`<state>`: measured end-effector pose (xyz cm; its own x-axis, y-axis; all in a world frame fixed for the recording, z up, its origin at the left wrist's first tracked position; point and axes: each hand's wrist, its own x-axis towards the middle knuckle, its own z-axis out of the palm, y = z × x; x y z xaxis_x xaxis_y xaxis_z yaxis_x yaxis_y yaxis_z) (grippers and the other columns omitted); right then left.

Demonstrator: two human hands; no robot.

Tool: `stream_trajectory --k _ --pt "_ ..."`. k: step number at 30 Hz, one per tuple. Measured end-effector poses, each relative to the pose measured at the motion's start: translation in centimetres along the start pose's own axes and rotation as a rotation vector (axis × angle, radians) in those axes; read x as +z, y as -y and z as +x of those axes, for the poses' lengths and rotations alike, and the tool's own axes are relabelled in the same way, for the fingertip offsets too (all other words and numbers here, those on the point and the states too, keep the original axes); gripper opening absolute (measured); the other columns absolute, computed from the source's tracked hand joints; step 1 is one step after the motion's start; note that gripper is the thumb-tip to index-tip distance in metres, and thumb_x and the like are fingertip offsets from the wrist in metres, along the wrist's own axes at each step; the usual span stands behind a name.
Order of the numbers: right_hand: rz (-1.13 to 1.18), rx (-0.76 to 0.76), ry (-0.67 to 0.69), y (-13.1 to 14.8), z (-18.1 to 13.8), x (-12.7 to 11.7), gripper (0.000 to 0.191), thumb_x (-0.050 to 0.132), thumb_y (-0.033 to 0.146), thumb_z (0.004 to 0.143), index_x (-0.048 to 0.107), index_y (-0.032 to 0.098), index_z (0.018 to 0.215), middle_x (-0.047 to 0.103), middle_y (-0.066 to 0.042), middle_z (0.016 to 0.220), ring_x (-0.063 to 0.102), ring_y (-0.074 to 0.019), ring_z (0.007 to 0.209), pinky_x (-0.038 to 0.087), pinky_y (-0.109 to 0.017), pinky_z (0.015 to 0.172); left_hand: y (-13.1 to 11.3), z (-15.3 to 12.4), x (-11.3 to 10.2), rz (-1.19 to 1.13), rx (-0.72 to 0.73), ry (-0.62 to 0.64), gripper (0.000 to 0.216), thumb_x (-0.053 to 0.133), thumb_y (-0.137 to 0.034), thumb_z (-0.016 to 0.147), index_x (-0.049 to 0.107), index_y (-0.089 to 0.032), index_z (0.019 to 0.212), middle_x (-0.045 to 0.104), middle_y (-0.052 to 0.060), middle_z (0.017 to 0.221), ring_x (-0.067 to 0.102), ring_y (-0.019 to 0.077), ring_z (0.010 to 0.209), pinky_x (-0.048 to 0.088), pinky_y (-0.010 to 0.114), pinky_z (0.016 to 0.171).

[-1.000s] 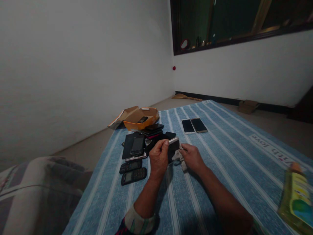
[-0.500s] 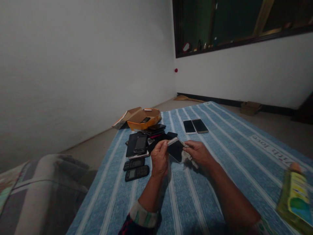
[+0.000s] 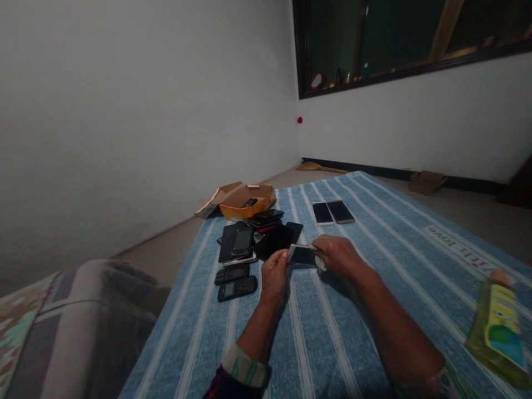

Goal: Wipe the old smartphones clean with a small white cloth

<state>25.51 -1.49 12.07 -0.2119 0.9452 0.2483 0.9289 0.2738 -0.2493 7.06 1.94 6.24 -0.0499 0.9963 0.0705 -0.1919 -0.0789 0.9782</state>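
Note:
Between my hands is a smartphone (image 3: pixel 302 255) with a dark screen and a pale edge. My left hand (image 3: pixel 274 280) is closed on its left end, thumb on top. At the other end my right hand (image 3: pixel 338 256) pinches a whitish cloth or tissue (image 3: pixel 320 263) against the phone; its fingertips are partly hidden. Left of my left hand lie two black keypad phones, a nearer one (image 3: pixel 238 288) and a farther one (image 3: pixel 231 273). Just beyond them a dark phone (image 3: pixel 241 243) rests on a flat black item (image 3: pixel 226 244). More dark phones (image 3: pixel 266 217) are piled behind.
An open orange cardboard box (image 3: pixel 240 213) with a small phone (image 3: pixel 251 202) inside stands at the far left. Two smartphones, one white-framed (image 3: pixel 323 213) and one darker (image 3: pixel 341 211), lie side by side. A yellow-green liquid bottle (image 3: pixel 499 332) lies at right on the striped blue cloth (image 3: pixel 399 260).
The smartphone in my hands has turned flatter and dropped slightly. My right hand has shifted a little, with the cloth now bunched at the phone's right end. The view has moved slightly.

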Motion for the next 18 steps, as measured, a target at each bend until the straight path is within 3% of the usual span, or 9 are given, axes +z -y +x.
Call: stream_trajectory --k 8,18 --pt "-0.138 0.045 0.076 1.8 0.1 1.2 0.031 0.041 0.022 0.1 0.072 0.023 0.101 0.07 -0.008 0.098 0.066 -0.0206 0.09 0.033 -0.027 0.062 1.3 -1.3 -1.2 0.05 -0.014 0.036 0.036 0.073 -0.047 0.076 0.078 -0.015 0.09 0.075 0.005 0.083 0.066 0.0196 0.079 0.048 0.029 0.075" --pt "-0.095 0.084 0.057 1.8 -0.1 1.9 0.03 0.042 0.024 0.101 0.07 0.025 0.113 0.067 -0.006 0.101 0.064 -0.0193 0.093 0.035 -0.027 0.067 2.1 -1.1 -1.3 0.037 -0.011 0.042 0.037 0.074 -0.045 0.075 0.079 -0.017 0.099 0.078 0.008 0.097 0.068 0.0237 0.093 0.048 0.036 0.091"
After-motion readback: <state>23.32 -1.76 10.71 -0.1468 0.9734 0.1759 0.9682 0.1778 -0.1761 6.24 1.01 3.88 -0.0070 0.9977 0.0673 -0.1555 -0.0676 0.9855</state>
